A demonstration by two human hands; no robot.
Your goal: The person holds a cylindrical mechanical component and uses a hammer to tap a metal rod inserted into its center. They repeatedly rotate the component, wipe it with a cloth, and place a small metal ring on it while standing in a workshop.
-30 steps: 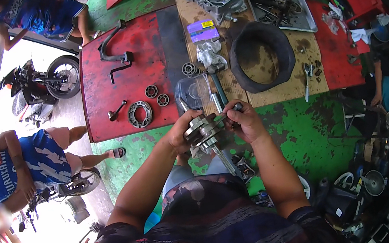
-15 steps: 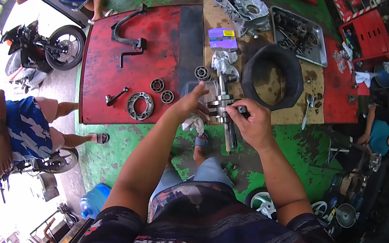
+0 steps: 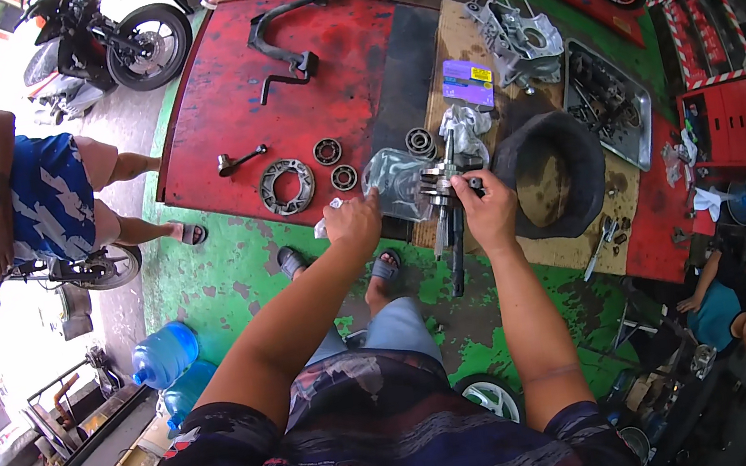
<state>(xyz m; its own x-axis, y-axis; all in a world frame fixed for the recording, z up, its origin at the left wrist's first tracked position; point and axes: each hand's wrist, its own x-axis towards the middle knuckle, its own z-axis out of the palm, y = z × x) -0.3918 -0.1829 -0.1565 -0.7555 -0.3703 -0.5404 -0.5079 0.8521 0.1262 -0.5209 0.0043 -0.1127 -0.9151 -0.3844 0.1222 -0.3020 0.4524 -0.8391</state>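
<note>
My right hand [image 3: 489,212] grips a metal crankshaft assembly [image 3: 444,193], held upright in front of me above the edge of the low red bench [image 3: 223,130]. My left hand [image 3: 352,222] pinches a clear plastic bag [image 3: 394,181] beside the crankshaft's left side. A long dark rod [image 3: 456,254] hangs down below the crankshaft between my hands. My feet in sandals stand on the green floor below.
Bearings [image 3: 327,151], a brake shoe ring [image 3: 286,186], a bent lever [image 3: 291,38], a purple box [image 3: 468,82], an engine case [image 3: 517,38], a black tyre [image 3: 557,172] and a parts tray [image 3: 609,101] lie on the bench. A person in blue sits at left; motorcycle [image 3: 113,40] behind; blue water jugs [image 3: 165,356].
My left hand has left the crankshaft and now pinches the plastic bag beside it. The right hand keeps its hold. The view has tilted further forward.
</note>
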